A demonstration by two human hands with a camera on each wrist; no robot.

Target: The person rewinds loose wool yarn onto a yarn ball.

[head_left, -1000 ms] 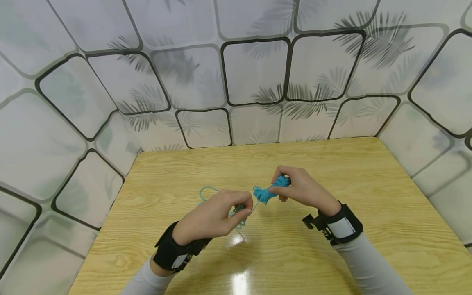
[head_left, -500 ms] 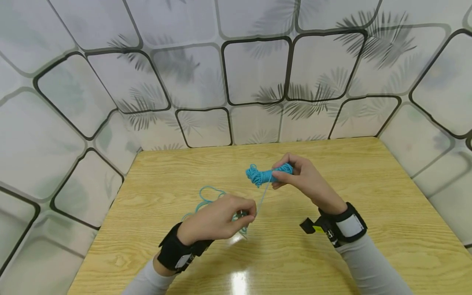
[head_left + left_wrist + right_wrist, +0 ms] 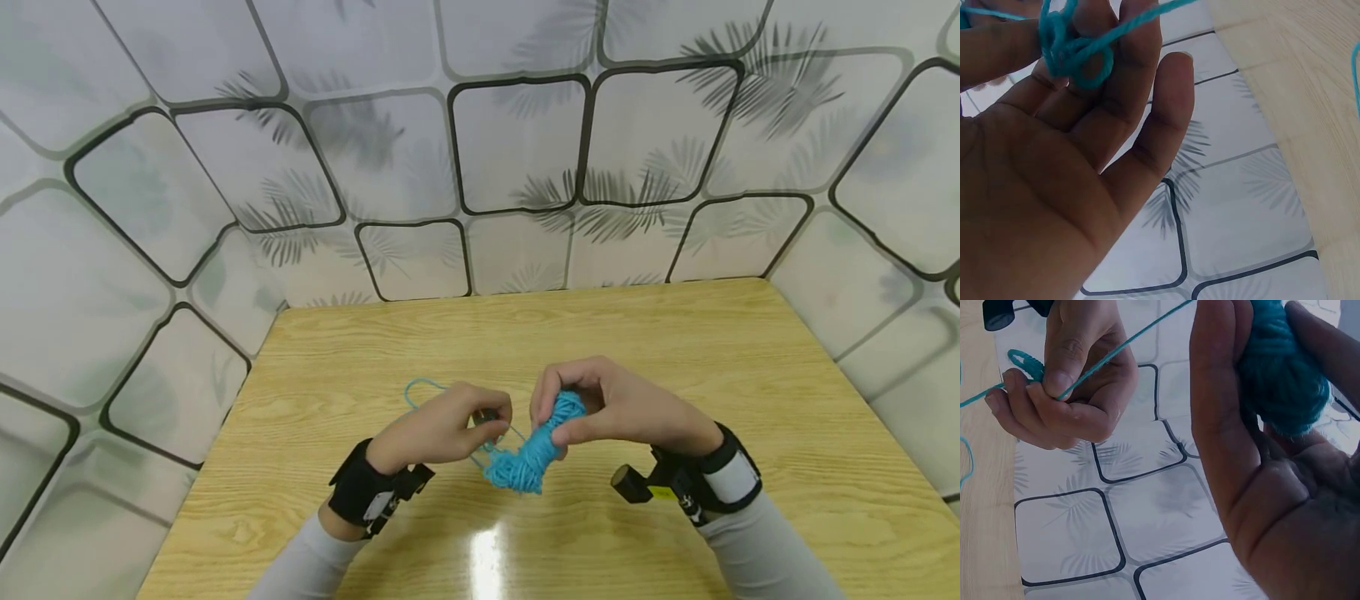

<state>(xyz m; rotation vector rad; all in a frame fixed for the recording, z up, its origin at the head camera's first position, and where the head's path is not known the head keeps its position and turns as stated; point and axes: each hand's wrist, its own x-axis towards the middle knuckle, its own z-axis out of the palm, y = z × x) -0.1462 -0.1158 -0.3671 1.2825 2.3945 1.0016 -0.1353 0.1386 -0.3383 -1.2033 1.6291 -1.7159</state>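
A blue yarn bundle point(image 3: 534, 454), wound tightly round its middle with loops at its end, hangs tilted from my right hand point(image 3: 626, 408). That hand grips it between thumb and fingers. To its left, my left hand point(image 3: 442, 425) pinches the yarn strand point(image 3: 1129, 345) between thumb and index finger. In the right wrist view the strand runs taut between the hands. Small yarn loops point(image 3: 1063, 50) sit tangled at the left fingers in the left wrist view, where the other fingers are loosely bent. Part of the bundle is hidden by the right fingers.
A loose length of yarn point(image 3: 422, 382) curves on the wooden table point(image 3: 637, 325) behind the left hand. Patterned white panels point(image 3: 517, 150) surround the table at the back and sides. Each wrist wears a black strap point(image 3: 731, 479) with a camera.
My right hand lifted the bundle away and upward, then brought it down nearer, with its looped end swung lower left. The left hand has hardly moved and still pinches the strand.
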